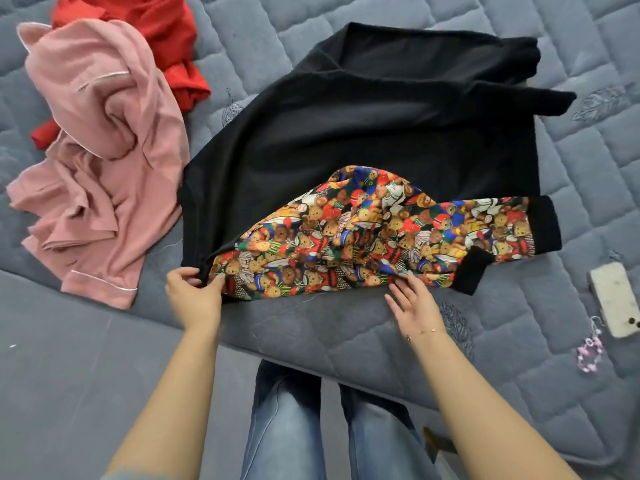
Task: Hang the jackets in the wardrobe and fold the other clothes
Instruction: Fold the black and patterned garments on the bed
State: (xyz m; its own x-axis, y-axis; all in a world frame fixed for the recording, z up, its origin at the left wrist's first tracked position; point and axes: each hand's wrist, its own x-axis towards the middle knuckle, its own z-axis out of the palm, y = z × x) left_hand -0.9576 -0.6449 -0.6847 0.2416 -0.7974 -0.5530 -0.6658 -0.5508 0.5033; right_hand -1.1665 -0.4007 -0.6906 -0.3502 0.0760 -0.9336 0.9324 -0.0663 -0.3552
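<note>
Centrally, a black fleece jacket with teddy-bear-print lining [363,140] is spread on the grey quilted mattress [588,188]; its near corner is pinched by the left hand [194,292], while its printed hem is touched by the straightened fingers of the right hand [412,303]

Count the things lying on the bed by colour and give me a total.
Black with teddy-bear print: 1, the jacket
Pink: 2, the pink garment and the bead charm
Red: 1, the red garment
White: 1, the phone
Total: 5
</note>
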